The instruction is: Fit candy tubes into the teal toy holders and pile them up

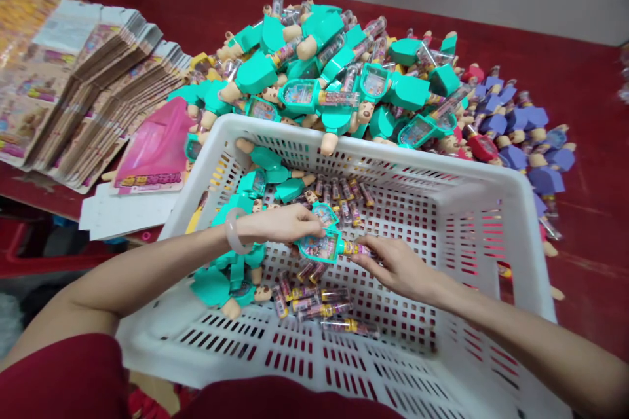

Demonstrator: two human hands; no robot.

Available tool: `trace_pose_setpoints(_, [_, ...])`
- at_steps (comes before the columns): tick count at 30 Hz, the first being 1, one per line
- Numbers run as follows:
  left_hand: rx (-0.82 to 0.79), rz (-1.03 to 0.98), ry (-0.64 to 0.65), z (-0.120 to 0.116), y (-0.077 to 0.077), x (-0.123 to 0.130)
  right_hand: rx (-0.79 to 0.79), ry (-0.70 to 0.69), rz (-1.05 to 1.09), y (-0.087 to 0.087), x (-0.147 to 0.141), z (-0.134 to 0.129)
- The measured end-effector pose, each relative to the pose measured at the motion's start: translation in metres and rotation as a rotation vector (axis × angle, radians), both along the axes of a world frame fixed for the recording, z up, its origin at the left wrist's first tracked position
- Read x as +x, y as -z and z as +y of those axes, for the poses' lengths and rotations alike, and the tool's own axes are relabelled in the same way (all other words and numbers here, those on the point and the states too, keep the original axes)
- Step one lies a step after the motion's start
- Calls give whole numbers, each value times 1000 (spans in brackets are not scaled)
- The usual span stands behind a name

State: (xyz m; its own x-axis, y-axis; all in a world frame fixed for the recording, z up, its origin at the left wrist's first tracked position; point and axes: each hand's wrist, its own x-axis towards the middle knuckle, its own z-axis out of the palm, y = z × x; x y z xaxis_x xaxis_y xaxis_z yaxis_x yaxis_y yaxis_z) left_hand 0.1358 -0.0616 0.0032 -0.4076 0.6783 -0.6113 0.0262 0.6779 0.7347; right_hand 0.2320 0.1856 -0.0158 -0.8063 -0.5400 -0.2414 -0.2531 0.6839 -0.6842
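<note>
My left hand, with a pale bangle on its wrist, is closed on a teal plastic toy with a clear window. My right hand grips a small clear tube with a yellow and pink label; its near end meets the toy's edge. Whether the tube is fully seated in the toy I cannot tell. Both hands are inside a white perforated basket. Beneath and left of my left hand lie several teal toys. Loose labelled tubes lie on the basket floor, nearer to me and farther back.
Behind the basket, a heap of teal toys with tubes covers the red table. Purple toys and a few red ones lie to the right. Stacked printed cards and a pink package are at left.
</note>
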Motion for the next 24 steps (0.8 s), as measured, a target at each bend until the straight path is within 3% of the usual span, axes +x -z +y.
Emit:
trace_pose_setpoints(8, [11, 10, 36, 0, 3, 6, 24, -40, -61, 5, 9, -3])
trace_pose_setpoints(15, [-168, -274, -57, 6, 3, 12, -123, 42, -351, 3, 8, -3])
trace_pose_setpoints(24, [-185, -173, 35, 5, -2, 7, -193, 28, -393, 1, 3, -2])
